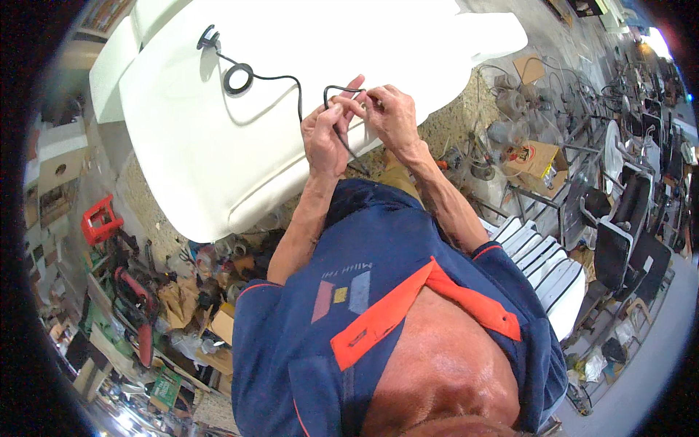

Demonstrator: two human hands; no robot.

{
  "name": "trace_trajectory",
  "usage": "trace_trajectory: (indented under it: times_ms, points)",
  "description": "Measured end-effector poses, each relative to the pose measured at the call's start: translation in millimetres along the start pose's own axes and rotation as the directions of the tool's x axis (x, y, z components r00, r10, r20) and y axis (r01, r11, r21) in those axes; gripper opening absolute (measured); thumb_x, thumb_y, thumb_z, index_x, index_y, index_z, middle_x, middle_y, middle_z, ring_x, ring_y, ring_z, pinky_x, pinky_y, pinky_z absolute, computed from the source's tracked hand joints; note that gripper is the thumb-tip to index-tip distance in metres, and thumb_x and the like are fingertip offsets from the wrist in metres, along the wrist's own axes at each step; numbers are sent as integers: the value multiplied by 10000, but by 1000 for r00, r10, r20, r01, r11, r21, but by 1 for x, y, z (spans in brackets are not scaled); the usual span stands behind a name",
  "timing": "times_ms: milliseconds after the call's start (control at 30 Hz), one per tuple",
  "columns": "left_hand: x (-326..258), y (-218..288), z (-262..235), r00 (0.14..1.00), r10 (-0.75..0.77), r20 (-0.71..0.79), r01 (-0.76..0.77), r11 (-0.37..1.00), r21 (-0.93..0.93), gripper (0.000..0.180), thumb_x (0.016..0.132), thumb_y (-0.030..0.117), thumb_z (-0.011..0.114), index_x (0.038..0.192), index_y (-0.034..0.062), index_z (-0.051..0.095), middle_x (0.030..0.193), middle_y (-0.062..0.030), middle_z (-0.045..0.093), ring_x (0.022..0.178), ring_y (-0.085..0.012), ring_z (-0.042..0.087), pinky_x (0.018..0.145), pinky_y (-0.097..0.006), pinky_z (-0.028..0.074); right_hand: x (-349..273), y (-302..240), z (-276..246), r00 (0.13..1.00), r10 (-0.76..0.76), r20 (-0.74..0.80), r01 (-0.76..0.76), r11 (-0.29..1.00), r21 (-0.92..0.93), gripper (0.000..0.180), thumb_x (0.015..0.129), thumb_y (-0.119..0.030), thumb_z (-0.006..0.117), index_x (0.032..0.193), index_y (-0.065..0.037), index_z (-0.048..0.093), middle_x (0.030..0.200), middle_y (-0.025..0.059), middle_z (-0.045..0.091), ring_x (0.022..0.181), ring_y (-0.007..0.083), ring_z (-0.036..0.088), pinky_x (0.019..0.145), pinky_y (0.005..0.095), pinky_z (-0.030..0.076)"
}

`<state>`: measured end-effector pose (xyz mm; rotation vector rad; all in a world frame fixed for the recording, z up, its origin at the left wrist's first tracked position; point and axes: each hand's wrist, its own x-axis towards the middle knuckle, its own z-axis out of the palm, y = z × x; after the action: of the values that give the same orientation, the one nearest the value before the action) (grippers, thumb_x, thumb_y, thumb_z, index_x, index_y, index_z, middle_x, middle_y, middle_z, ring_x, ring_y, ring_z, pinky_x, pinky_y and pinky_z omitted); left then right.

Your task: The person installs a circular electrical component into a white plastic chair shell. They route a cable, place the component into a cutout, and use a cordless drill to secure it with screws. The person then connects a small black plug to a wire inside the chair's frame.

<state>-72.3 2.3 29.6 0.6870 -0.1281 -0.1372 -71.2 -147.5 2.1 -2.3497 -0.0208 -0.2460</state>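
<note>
A large white molded shell (182,142) is spreading out in front of the person, and a thin black cable (277,78) is lying partly on its top face and partly rising to the hands over the shell's near edge. The left hand (325,138) is hovering above that near edge, its thumb and fingers closing on the cable while one finger is pointing away, toward the middle of the shell. The right hand (397,120) is working just beside it, also above the shell's near side, its thumb and forefinger pressing together and pinching the cable at the tip of a raised bend; the exact contact is hiding behind the fingers. Toward the far left part of the shell, a small black fitting (209,38) is resting at the cable's other end, and a black ring (228,84) is lying flat near it, with the cable passing by its edge. The person is wearing a dark blue shirt (313,255) with an orange collar, standing at the shell's near side. Left of the shell, a red plastic stool (102,220) is sitting among scattered clutter. Right of the shell, an open cardboard box (539,166) is standing, and nearer the person a row of white slats (535,262) is leaning into view.
</note>
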Motion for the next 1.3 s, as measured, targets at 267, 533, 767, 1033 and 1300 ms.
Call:
trace_trajectory:
  times_ms: [267, 533, 767, 1033, 1300]
  points:
    - [-26, 20, 9, 971, -166, -173, 229, 428, 874, 291, 991, 160, 596, 813, -30, 724, 784, -105, 736, 623, -104, 616, 534, -302, 432, 8, -14, -19, 994, -103, -20, 102, 993, -54, 271, 848, -13, 670, 1108, -40, 738, 920, 147, 690, 797, 319, 698, 710, 427, 571]
    - [30, -2, 18, 822, -493, -286, 153, -292, 944, 431, 972, 316, 532, 843, -33, 750, 811, -254, 734, 811, -381, 750, 800, -492, 588, -28, -37, -80, 896, 275, 349, -382, 878, 289, 319, 919, -38, 673, 1233, 16, 669, 1067, 168, 746, 850, 216, 727, 752, 334, 590]
    - [75, -18, 44, 742, -567, -357, 147, -382, 913, 424, 960, 355, 562, 965, -8, 779, 973, -244, 761, 967, -387, 753, 857, -476, 602, -56, -61, -60, 797, 454, 399, -576, 373, 727, 410, 955, -45, 670, 1298, 90, 491, 982, 190, 755, 807, 198, 732, 690, 303, 593]
    - [72, 71, -37, 876, 427, 224, -153, -196, 969, 95, 875, 74, 775, 938, 23, 724, 929, -129, 724, 798, -237, 683, 738, -369, 554, -20, -30, -71, 934, 358, 0, -357, 932, 55, 232, 897, -160, 657, 911, 56, 740, 732, 196, 720, 664, 252, 721, 663, 372, 572]
    - [171, 165, -160, 926, 323, -196, 289, -274, 917, 648, 890, 428, 764, 1393, 40, 629, 1298, -210, 664, 1311, -355, 575, 1053, -506, 513, 14, -40, -88, 847, 257, 466, -363, 919, 154, 293, 905, -184, 607, 985, 60, 750, 683, 129, 667, 629, 198, 640, 627, 383, 539]
